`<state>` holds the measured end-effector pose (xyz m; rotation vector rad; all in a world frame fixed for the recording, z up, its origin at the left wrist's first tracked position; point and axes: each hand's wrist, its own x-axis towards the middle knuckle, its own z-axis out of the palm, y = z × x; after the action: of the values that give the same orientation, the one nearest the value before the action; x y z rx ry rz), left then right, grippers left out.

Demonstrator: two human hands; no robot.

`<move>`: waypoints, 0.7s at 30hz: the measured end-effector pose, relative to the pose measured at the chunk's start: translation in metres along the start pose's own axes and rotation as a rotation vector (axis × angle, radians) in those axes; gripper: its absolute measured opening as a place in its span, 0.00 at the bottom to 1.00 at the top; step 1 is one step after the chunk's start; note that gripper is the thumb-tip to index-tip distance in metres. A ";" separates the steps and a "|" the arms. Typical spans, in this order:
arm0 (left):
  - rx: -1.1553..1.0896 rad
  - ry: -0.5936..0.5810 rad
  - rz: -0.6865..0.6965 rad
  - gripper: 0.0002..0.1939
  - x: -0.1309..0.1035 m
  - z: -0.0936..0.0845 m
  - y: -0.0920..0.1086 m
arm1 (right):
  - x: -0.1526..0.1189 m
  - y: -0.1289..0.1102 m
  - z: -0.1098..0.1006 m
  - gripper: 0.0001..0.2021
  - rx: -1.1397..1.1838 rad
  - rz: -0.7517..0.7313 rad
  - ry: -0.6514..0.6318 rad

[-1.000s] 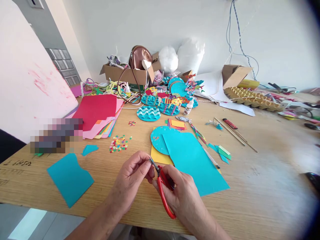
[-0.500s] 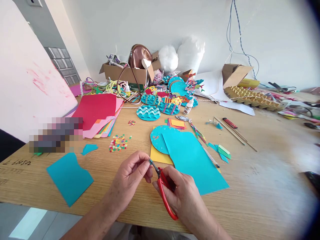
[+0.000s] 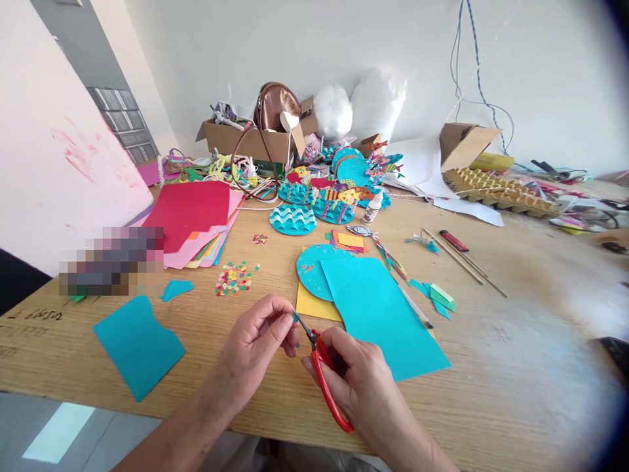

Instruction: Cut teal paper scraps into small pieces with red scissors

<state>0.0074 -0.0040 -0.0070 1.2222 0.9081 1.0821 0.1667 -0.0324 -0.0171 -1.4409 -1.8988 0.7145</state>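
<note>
My right hand is wrapped round a pair of red-handled scissors, the blades pointing up and left. Their tips meet the fingers of my left hand, which is closed in a pinch. Only a tiny bluish-green bit, looking like paper, shows at those fingertips; the rest is hidden. Right of my hands lies a large turquoise sheet, overlapping a turquoise disc and a yellow sheet. On the left rest a turquoise sheet with a curved cut edge and a small turquoise scrap.
Coloured paper dots lie beyond my left hand, near a stack topped by red paper. Further back are decorated turquoise crafts, a glue bottle and a cardboard box. Sticks and a red cutter lie right.
The view has shifted slightly. Both hands keep nearly the same pose, with the scissor tips still at my left fingertips.
</note>
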 end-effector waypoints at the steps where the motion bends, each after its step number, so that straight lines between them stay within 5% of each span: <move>1: -0.001 0.006 -0.002 0.06 0.000 0.000 0.000 | 0.000 0.000 0.000 0.12 -0.002 0.001 -0.005; 21: 0.005 0.036 -0.005 0.08 0.001 0.000 0.004 | -0.003 0.001 -0.002 0.13 -0.057 0.012 -0.037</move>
<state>0.0073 -0.0031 -0.0031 1.2070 0.9410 1.1011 0.1696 -0.0355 -0.0166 -1.4847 -1.9547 0.7025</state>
